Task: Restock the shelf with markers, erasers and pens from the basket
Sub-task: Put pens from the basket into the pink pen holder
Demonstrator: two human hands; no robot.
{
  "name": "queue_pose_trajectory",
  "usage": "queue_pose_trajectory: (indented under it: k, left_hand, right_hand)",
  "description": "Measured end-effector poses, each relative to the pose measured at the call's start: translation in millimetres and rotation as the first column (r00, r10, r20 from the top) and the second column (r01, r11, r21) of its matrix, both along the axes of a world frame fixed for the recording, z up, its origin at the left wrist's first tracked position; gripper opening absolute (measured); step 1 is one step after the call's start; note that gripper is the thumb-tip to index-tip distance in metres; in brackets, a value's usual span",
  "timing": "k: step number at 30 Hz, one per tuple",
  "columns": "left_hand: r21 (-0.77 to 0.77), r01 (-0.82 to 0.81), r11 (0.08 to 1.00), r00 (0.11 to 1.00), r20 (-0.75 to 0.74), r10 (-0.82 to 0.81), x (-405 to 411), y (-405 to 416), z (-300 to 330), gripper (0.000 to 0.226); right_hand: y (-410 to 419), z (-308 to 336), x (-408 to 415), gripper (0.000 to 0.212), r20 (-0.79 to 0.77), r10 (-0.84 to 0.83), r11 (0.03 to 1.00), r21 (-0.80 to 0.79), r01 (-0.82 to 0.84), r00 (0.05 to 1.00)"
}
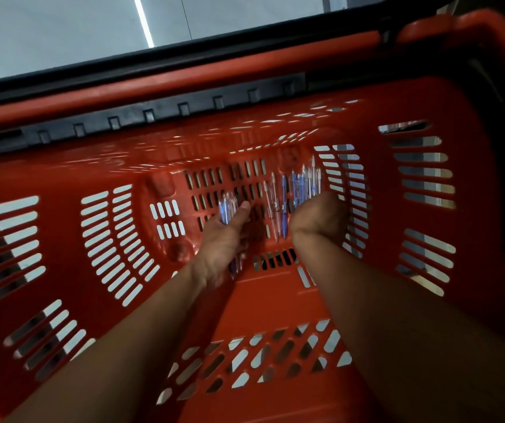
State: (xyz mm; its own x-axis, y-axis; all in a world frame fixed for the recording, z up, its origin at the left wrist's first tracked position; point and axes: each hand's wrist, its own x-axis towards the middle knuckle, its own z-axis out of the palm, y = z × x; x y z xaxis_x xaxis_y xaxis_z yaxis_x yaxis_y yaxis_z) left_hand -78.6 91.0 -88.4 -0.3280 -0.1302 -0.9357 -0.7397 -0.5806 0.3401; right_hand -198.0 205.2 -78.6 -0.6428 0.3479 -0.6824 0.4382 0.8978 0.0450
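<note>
While both arms reach down into the orange plastic shopping basket [275, 141], each hand is busy with pens at the bottom of it. The left hand [225, 236] is curled around a small bundle of clear pens [226, 209] with blue insides, thumb laid along the top of them, and the bundle's other ends poke out below the palm toward the basket's near wall. The right hand [318, 213] is bent down at the wrist near the basket's right wall with its fingers tucked under, so I only see the back of it; it sits right on a bunch of blue and clear pens [304, 181] that fan out past it toward the far right corner. It looks closed on them, but the fingers themselves are hidden. Between the two hands a few more loose pens [277, 209] lie on the slotted basket floor, roughly pointing from near wall to far wall, one of them dark blue. Everything's a bit motion-blurred, so I can't count the pens. Along the basket's far rim runs its black handle [165, 109], folded down flat. Beyond that rim there's pale grey floor [62, 32] with a bright white streak across it.
</note>
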Motion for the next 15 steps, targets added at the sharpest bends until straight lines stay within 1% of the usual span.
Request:
queue_pose_trajectory:
  k: [2, 4, 8, 10, 12, 13, 14, 15]
  left_hand:
    - [0.0, 0.018, 1.0, 1.0, 0.018, -0.018, 1, -1, 0, 0.059]
    - [-0.001, 0.023, 1.0, 1.0, 0.021, -0.023, 1, -2, 3, 0.065]
    - [0.002, 0.037, 0.999, 0.999, -0.006, -0.037, 2, -5, 11, 0.061]
    - [-0.006, 0.013, 1.0, 1.0, -0.01, -0.013, 1, -6, 18, 0.053]
    - [-0.021, -0.007, 1.0, 1.0, -0.014, 0.007, 0, -9, 26, 0.042]
    - [-0.03, -0.006, 1.0, 1.0, -0.022, 0.005, -1, -10, 32, 0.041]
    - [-0.044, -0.001, 0.999, 1.0, -0.028, 0.0, -2, -12, 40, 0.044]
    - [-0.062, 0.004, 0.998, 0.999, -0.038, -0.007, -2, -14, 47, 0.053]
  right_hand:
    - [0, 3, -1, 0.032, -0.011, -0.019, 1.0, 0.002, 0.019, 1.0]
    - [1, 5, -2, 0.032, -0.029, -0.022, 1.0, 0.012, 0.022, 0.999]
    - [3, 11, 1, 0.031, -0.072, 0.011, 0.999, 0.04, -0.008, 0.997]
    - [3, 19, 4, 0.031, -0.121, 0.041, 0.997, 0.064, -0.033, 0.992]
    - [2, 30, 10, 0.03, -0.148, 0.093, 0.996, 0.017, -0.092, 0.985]
    - [1, 37, 14, 0.027, -0.151, 0.102, 0.994, -0.033, -0.108, 0.983]
    - [0, 45, 17, 0.023, -0.151, 0.097, 0.991, -0.08, -0.109, 0.984]
    - [-1, 54, 20, 0.017, -0.155, 0.08, 0.988, -0.122, -0.099, 0.985]
